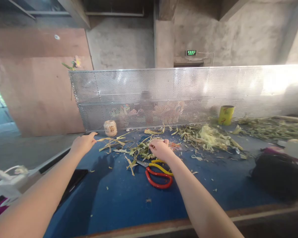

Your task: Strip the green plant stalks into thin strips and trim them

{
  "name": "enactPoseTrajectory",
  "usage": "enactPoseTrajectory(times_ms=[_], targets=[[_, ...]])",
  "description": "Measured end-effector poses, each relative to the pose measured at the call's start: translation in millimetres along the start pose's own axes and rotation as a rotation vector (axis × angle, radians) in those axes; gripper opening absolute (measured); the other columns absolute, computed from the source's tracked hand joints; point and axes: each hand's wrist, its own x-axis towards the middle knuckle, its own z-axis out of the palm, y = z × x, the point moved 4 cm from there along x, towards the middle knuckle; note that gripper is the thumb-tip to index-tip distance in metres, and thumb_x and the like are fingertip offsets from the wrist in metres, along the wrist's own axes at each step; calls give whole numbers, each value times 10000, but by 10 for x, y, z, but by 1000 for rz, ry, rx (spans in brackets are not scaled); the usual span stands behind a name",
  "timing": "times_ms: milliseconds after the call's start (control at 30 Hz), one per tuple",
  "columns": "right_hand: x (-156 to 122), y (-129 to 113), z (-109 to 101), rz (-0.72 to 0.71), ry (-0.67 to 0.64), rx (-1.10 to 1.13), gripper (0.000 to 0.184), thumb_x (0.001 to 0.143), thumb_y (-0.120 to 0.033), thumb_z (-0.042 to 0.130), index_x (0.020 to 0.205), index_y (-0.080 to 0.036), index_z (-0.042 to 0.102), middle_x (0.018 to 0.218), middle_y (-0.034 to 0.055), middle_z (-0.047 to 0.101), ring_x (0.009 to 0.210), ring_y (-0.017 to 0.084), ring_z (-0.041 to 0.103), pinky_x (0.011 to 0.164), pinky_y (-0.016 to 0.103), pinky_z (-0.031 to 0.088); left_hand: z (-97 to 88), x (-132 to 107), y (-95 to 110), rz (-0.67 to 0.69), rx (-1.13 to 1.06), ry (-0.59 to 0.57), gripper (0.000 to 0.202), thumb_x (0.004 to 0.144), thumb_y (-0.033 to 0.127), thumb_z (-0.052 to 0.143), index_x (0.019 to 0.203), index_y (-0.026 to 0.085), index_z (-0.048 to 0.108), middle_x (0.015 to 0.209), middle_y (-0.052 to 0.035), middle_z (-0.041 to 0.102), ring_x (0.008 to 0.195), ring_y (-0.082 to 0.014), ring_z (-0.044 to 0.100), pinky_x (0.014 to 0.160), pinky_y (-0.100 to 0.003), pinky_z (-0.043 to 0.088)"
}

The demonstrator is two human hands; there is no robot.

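My left hand (83,144) is stretched out at the left of the blue table, its fingers pinched on one end of a pale dried plant strip (102,139). More loose strips lie just to its right. My right hand (160,148) hovers over or touches a small heap of dried greenish leaves (141,151); its fingers are curled together, and what they hold, if anything, is hidden. Just in front of this hand lie scissors with one red and one yellow handle (159,185), their blades pointing left toward the heap. Part of the yellow handle is behind my right forearm.
A perforated metal screen (129,89) runs along the table's back. Before it stand a whitish roll (110,128) and a yellow roll (226,115). Larger dried plant piles (208,137) spread rightward. A black bag-like object (278,175) sits right; a dark flat device (75,181) lies left.
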Motion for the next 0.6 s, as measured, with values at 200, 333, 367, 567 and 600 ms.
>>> enactPoseTrajectory(times_ms=[200,333,367,567,600], targets=[[4,8,31,-2,-4,-3,207,804,-213,390,716,-183,575,862,25,617,834,154,515,783,377,212,165,-2,159,-7,-18,-53,351,768,261,428,1108,190,477,927,-48,685,887,-237,596,677,-286,406],[12,17,37,6,-22,-13,203,800,-215,396,714,-184,578,850,26,613,831,160,517,796,389,218,272,69,232,7,-139,-31,345,757,291,428,1077,183,498,908,-58,691,851,-225,613,691,-282,421],[15,20,38,3,-25,-17,205,799,-213,396,710,-183,579,846,27,612,830,161,516,798,390,219,296,88,239,11,-166,-16,357,759,308,425,1085,179,490,914,-60,690,844,-218,615,696,-278,424],[24,44,24,3,-35,-24,216,793,-205,387,712,-179,586,852,30,617,833,158,509,795,385,224,498,165,227,73,-218,-76,415,728,346,446,1101,166,483,886,-68,695,834,-217,627,720,-280,440],[23,45,20,4,-37,-26,216,790,-202,387,711,-177,586,850,31,617,824,156,508,791,383,226,520,167,230,90,-209,-80,438,720,348,452,1120,168,474,901,-73,692,854,-222,624,737,-286,439]])
